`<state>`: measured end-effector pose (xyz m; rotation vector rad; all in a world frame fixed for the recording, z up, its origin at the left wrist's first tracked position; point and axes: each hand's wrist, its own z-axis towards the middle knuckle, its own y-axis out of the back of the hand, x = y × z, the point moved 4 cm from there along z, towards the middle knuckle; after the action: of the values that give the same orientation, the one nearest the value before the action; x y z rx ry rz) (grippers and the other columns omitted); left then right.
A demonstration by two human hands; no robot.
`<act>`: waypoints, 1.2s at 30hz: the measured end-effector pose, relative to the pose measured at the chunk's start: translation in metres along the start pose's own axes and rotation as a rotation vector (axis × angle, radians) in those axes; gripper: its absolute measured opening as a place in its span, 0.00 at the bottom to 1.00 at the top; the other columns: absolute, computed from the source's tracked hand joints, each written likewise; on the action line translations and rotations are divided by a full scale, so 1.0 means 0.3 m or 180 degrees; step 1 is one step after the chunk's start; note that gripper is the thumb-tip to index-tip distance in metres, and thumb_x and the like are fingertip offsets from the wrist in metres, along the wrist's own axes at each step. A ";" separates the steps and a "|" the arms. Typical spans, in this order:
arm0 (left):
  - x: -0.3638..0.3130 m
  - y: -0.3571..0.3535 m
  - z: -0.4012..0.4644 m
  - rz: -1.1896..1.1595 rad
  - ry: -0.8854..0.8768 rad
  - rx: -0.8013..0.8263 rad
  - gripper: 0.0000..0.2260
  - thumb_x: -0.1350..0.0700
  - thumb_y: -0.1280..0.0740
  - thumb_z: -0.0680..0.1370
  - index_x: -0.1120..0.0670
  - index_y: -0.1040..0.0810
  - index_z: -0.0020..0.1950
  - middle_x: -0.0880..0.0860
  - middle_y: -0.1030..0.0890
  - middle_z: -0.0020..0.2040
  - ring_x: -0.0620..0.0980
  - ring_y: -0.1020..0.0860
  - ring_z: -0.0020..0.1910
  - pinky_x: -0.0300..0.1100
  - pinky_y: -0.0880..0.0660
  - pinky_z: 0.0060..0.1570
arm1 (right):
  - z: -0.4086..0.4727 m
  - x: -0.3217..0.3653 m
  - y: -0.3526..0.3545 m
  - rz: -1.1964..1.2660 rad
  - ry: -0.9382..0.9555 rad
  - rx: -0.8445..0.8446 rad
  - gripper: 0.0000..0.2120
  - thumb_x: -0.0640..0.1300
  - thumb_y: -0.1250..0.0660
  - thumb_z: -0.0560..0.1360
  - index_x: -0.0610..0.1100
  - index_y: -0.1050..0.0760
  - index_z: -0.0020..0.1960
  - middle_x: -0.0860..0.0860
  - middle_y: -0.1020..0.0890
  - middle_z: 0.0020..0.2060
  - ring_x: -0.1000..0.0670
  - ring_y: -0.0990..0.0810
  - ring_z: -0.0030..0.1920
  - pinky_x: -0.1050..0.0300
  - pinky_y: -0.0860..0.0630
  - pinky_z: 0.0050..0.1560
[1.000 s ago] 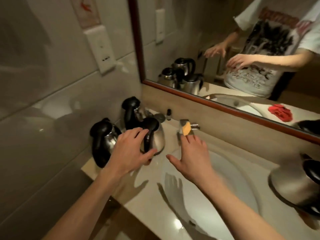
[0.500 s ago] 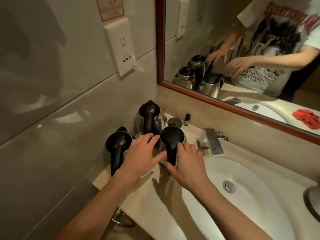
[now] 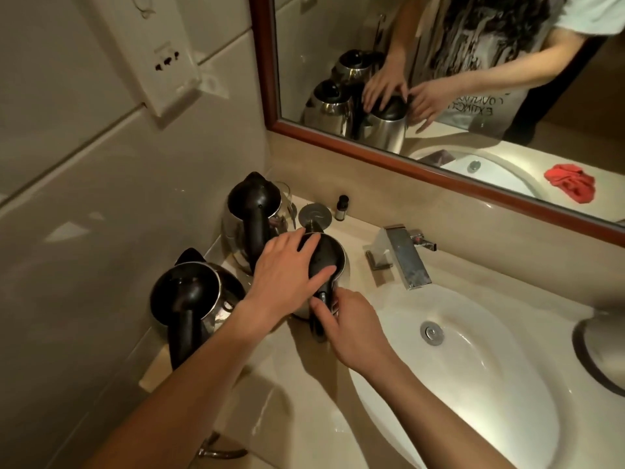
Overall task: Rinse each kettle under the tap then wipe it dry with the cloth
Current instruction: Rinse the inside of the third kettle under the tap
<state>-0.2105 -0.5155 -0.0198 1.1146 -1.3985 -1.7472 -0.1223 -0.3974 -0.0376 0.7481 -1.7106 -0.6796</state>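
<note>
Three steel kettles with black lids and handles stand on the counter left of the sink. The near-left kettle (image 3: 192, 296) and the back kettle (image 3: 252, 214) are untouched. My left hand (image 3: 287, 272) lies flat with straight fingers on the black lid of the middle kettle (image 3: 333, 255). My right hand (image 3: 351, 330) grips that kettle's black handle, thumb up along it. The square chrome tap (image 3: 404, 257) stands at the basin's back edge; no water runs. The red cloth (image 3: 571, 182) shows only as a reflection in the mirror.
The white basin (image 3: 490, 384) with its drain (image 3: 432, 331) fills the right. A fourth steel kettle (image 3: 598, 353) sits at the right edge. A small dark bottle (image 3: 342, 207) and a round metal lid (image 3: 314, 214) stand behind the kettles. A wall socket (image 3: 165, 62) is above left.
Both hands reached from above the counter onto the middle kettle. The left hand settled on its lid and the right hand closed round its handle.
</note>
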 end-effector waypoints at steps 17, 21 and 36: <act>-0.017 0.006 -0.029 -0.0533 -0.0063 -0.0106 0.32 0.34 0.41 0.77 0.51 0.34 0.75 0.52 0.29 0.69 0.52 0.32 0.68 0.48 0.37 0.69 | -0.100 -0.043 -0.074 0.2810 -0.0483 -0.0169 0.30 0.66 0.35 0.75 0.37 0.26 0.40 0.48 0.24 0.33 0.49 0.27 0.37 0.51 0.33 0.44; -0.077 0.046 -0.053 -0.0935 -0.0252 -0.0341 0.33 0.38 0.32 0.74 0.52 0.34 0.74 0.53 0.33 0.68 0.53 0.32 0.67 0.49 0.32 0.67 | -0.147 -0.073 -0.021 0.2929 -0.0460 -0.0249 0.33 0.68 0.35 0.74 0.35 0.27 0.40 0.45 0.24 0.33 0.46 0.27 0.37 0.46 0.32 0.43; -0.590 0.096 -0.080 -0.1622 -0.2029 -0.0676 0.35 0.49 0.26 0.73 0.54 0.38 0.75 0.55 0.34 0.69 0.54 0.29 0.65 0.49 0.25 0.61 | -0.384 -0.473 0.256 0.2771 -0.0607 -0.1238 0.25 0.60 0.21 0.66 0.42 0.29 0.32 0.48 0.30 0.25 0.48 0.32 0.29 0.48 0.35 0.34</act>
<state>-0.1115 -0.3793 0.0464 0.8769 -1.2819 -2.7239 0.0074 -0.2475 -0.0379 -0.3511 -1.7798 -0.4386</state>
